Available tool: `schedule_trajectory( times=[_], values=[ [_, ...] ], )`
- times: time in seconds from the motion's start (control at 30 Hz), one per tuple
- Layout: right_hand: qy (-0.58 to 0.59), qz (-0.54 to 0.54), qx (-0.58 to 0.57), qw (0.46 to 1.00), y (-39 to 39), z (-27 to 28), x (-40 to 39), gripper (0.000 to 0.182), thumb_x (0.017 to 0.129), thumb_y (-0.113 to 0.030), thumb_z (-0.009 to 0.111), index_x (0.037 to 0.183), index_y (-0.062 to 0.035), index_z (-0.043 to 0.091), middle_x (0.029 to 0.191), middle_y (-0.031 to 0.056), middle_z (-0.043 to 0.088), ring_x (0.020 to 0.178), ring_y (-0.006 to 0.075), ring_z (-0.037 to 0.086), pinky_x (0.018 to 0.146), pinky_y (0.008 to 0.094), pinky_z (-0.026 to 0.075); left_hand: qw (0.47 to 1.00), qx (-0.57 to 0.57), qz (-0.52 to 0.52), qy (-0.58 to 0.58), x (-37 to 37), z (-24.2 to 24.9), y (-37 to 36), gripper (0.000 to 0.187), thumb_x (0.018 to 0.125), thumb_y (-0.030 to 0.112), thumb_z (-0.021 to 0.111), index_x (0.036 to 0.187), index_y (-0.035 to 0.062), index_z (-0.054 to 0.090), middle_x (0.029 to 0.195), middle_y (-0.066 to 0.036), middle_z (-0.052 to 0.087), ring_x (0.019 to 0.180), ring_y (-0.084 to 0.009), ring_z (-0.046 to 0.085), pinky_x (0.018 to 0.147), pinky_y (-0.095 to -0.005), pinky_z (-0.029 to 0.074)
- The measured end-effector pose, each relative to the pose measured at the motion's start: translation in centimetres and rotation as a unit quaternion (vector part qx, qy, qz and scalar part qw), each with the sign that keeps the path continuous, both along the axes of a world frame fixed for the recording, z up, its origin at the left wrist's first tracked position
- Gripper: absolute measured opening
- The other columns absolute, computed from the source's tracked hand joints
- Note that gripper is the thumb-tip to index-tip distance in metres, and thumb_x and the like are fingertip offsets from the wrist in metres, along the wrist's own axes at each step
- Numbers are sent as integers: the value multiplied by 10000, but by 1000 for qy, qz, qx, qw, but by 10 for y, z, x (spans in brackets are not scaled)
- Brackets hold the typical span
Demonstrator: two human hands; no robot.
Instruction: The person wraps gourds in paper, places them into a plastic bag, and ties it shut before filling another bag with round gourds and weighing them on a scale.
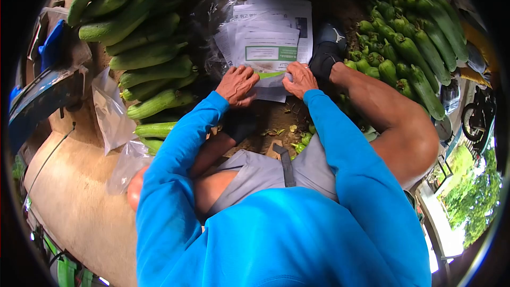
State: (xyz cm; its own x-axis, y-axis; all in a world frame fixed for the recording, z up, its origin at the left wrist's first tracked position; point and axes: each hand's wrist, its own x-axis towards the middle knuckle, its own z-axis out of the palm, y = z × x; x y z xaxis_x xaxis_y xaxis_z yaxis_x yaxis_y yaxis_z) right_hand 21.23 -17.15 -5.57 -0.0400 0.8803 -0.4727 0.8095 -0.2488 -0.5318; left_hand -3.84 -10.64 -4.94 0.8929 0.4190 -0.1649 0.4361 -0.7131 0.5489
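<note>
A slim light-green vegetable (272,75), partly covered by paper, lies crosswise between my two hands; its exact kind cannot be made out. My left hand (237,86) is curled over its left end, fingers bent onto the paper. At the other end, my right hand (301,78) has its thumb and fingers closed on the paper and the vegetable. Beneath is a pile of printed paper sheets (265,40), the upper one with a green-bordered box. Part of a sheet hangs below the vegetable, towards me.
Long green gourds (154,77) are stacked on the left, and more gourds (406,48) are heaped on the right. Clear plastic bags (110,109) lie at left. My shoe (326,58) stands beside the papers. Small green pieces (304,141) lie near my shorts.
</note>
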Motion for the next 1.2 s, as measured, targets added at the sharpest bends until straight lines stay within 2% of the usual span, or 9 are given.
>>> schedule_trajectory(
  times=[0.17,0.3,0.37,0.47,0.73,0.8,0.93,1.03,1.2],
  values=[
    [-5,-69,39,997,-1,-24,-4,297,764,-230,595,982,-31,623,1086,151,592,1066,365,537,935,447,456,978,-124,155,62,9,-31,23,289,804,250,592,1036,87,536,1001,-106,522,965,-306,502,782,-430,406],
    [15,-122,24,992,9,-34,1,326,770,-261,588,997,-28,614,1077,183,581,1050,376,545,923,450,454,965,68,253,12,17,-6,27,294,765,172,620,1040,88,561,1023,-95,540,951,-300,514,805,-404,416],
    [15,-128,0,992,14,-34,2,339,771,-274,588,1004,-30,611,1075,185,579,1050,379,546,921,446,453,981,59,174,-68,23,11,19,404,737,98,654,1121,82,533,1083,-111,532,1019,-311,509,880,-434,402],
    [14,-134,-20,991,22,-39,2,361,774,-299,585,1021,-36,604,1080,187,578,1061,380,543,924,445,449,991,94,78,-50,41,22,-2,524,693,161,701,1169,85,497,1107,-116,512,1050,-309,496,896,-484,386],
    [-24,-161,-27,986,33,-41,-5,372,788,-310,591,1036,-32,588,1085,188,571,1028,367,544,897,464,446,974,102,196,55,60,-37,-15,633,565,278,777,1083,70,480,1045,-132,492,1032,-312,470,923,-508,336],
    [-182,-72,108,975,32,-29,-8,368,789,-295,601,1074,-62,586,1230,160,513,1142,346,493,926,477,432,968,103,231,3,63,-40,-11,547,534,285,750,977,76,507,980,-125,502,976,-306,481,876,-489,349],
    [-92,49,183,978,39,-11,-9,412,745,-257,625,1117,-89,564,1255,139,476,1170,336,463,918,496,437,968,78,233,61,72,-53,11,548,602,408,692,1020,83,549,1043,-134,514,1012,-318,486,825,-477,373],
    [-161,154,8,975,41,-10,-17,446,670,-248,653,1065,-67,556,1163,124,526,1117,334,516,845,511,450,968,-17,205,141,77,-53,31,573,598,428,687,1042,92,555,1074,-148,523,1012,-335,504,797,-478,392],
    [-148,184,-4,972,63,-26,-13,481,621,-275,667,1032,-48,562,1087,130,556,1093,330,521,830,510,448,971,-71,199,110,70,-39,33,543,593,377,684,1030,74,571,1057,-152,534,1026,-332,506,847,-482,390]
  ],
)
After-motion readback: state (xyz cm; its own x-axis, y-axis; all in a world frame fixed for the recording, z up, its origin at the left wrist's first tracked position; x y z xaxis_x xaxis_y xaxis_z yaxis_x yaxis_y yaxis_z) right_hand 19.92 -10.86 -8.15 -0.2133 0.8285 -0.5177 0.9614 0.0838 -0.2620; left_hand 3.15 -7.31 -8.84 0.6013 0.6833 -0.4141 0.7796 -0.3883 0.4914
